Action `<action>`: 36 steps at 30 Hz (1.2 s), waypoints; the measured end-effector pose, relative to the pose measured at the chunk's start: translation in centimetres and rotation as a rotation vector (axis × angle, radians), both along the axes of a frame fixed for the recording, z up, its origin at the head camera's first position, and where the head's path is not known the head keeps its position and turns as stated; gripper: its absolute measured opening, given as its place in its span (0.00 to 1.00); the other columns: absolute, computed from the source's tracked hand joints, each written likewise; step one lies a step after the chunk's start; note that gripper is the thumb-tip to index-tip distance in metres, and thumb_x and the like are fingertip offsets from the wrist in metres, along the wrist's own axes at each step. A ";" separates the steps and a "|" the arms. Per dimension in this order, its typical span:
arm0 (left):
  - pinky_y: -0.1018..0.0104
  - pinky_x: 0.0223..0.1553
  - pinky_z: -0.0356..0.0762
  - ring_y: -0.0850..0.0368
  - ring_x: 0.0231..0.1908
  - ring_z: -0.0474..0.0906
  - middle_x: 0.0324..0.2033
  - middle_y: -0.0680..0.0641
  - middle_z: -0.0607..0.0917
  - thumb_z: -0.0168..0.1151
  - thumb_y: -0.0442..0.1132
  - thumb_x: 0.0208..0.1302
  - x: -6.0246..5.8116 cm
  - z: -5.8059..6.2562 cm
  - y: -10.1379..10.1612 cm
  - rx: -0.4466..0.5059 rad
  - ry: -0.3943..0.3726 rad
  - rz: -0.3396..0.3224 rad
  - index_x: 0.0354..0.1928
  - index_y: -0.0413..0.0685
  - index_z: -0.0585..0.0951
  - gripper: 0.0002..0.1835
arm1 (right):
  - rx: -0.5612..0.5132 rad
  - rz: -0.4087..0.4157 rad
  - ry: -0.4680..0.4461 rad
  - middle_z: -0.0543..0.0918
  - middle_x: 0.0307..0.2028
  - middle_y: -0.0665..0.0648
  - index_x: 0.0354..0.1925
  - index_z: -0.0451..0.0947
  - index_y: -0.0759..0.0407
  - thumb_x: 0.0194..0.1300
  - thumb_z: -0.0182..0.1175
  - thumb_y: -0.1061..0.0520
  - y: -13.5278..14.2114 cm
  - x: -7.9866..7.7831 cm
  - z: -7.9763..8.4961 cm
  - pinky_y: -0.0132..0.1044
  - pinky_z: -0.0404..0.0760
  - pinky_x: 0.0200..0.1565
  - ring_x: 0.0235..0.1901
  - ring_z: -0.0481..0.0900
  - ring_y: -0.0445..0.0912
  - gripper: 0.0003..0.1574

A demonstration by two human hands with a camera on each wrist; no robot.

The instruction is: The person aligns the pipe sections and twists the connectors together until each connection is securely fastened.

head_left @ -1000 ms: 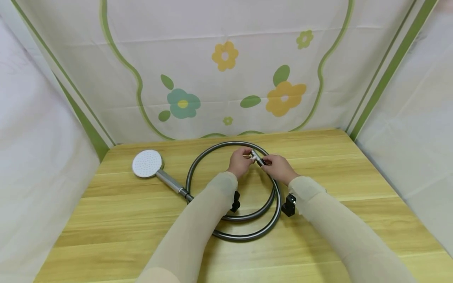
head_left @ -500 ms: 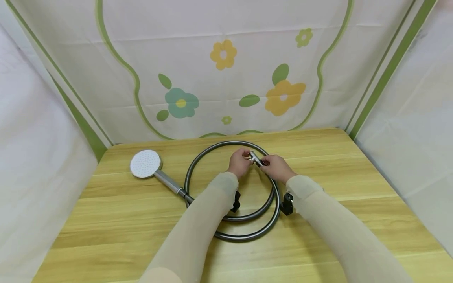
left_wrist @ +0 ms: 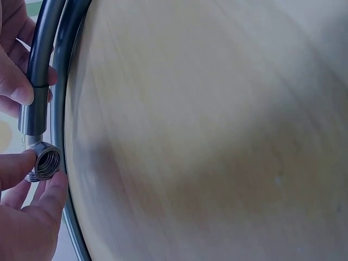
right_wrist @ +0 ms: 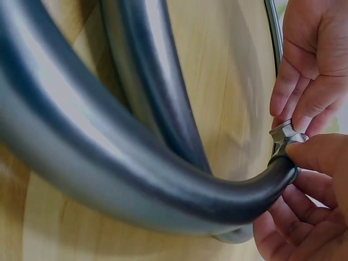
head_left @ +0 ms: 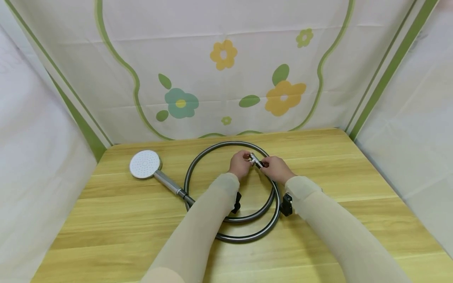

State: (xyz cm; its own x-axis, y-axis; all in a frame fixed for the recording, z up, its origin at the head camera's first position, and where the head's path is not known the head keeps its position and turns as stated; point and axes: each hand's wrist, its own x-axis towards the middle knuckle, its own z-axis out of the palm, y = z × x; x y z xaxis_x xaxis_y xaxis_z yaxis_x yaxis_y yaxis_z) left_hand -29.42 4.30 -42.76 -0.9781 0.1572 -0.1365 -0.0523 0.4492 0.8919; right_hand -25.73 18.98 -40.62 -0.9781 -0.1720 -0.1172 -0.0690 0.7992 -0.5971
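Observation:
A dark grey shower hose (head_left: 244, 238) lies coiled on the table, its free end raised between both hands. My left hand (head_left: 240, 163) pinches the silver threaded nut (left_wrist: 48, 161) between thumb and fingers. The nut's open mouth, with its inner thread, shows in the left wrist view. Just behind the nut, my right hand (head_left: 277, 169) grips the hose's end collar (left_wrist: 33, 111), thumb on top and fingers below. In the right wrist view the nut sits tilted on the hose end. A shower head (head_left: 145, 164) with a white face lies at left, its grey handle joined to the hose.
The wooden table (head_left: 106, 236) reaches back to a white curtain (head_left: 212, 23) printed with flowers. White cloth also hangs on the left and right. A black wrist camera (head_left: 287, 204) sits under the right cuff, close to the hose.
The left hand and the nut have shifted slightly toward the person. Both hands keep their grips. The coil and shower head lie as before.

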 end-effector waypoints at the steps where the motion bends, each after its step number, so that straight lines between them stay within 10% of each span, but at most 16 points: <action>1: 0.65 0.48 0.79 0.50 0.48 0.81 0.49 0.41 0.81 0.64 0.26 0.61 0.0 -0.1 0.0 -0.005 -0.002 0.000 0.53 0.40 0.79 0.18 | 0.002 -0.001 0.001 0.82 0.32 0.59 0.44 0.81 0.69 0.66 0.58 0.63 0.0 0.0 -0.1 0.36 0.75 0.32 0.29 0.73 0.47 0.11; 36: 0.61 0.50 0.77 0.50 0.47 0.78 0.45 0.42 0.82 0.63 0.29 0.63 0.0 -0.4 0.4 -0.095 -0.006 -0.016 0.55 0.39 0.79 0.17 | 0.002 -0.012 -0.012 0.80 0.29 0.57 0.42 0.81 0.68 0.66 0.59 0.62 0.1 -0.2 -0.9 0.34 0.72 0.29 0.26 0.71 0.45 0.10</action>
